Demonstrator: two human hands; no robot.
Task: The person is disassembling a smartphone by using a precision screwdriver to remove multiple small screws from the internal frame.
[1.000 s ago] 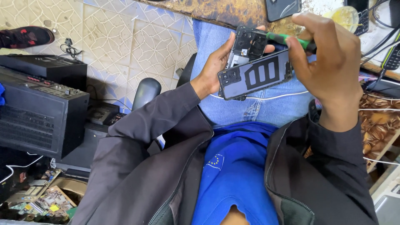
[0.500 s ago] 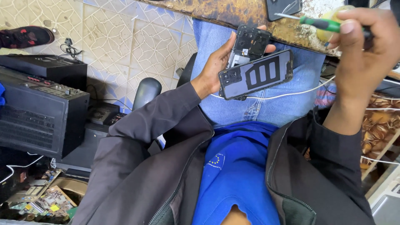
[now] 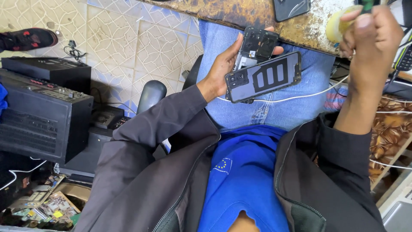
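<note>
My left hand (image 3: 223, 68) holds an opened dark phone body (image 3: 257, 47) upright over my lap, with its detached back cover (image 3: 262, 77) lying crosswise against it. My right hand (image 3: 371, 36) is raised at the upper right by the worn table edge (image 3: 240, 15), fist closed around a green-handled screwdriver (image 3: 368, 4) of which only the handle end shows. A yellowish roll of tape (image 3: 337, 25) sits on the table just beside that hand. A white cable (image 3: 300, 95) runs across my jeans below the phone.
Another dark phone (image 3: 292, 7) lies on the table at the top. Black electronic boxes (image 3: 43, 111) stack on the tiled floor to the left, with circuit boards (image 3: 38, 210) below and a shoe (image 3: 25, 38) at the far left. A patterned surface (image 3: 390, 137) is on the right.
My right hand has lifted away from the phone, moving up and right to the table edge with the screwdriver. The left hand keeps the phone and cover in place.
</note>
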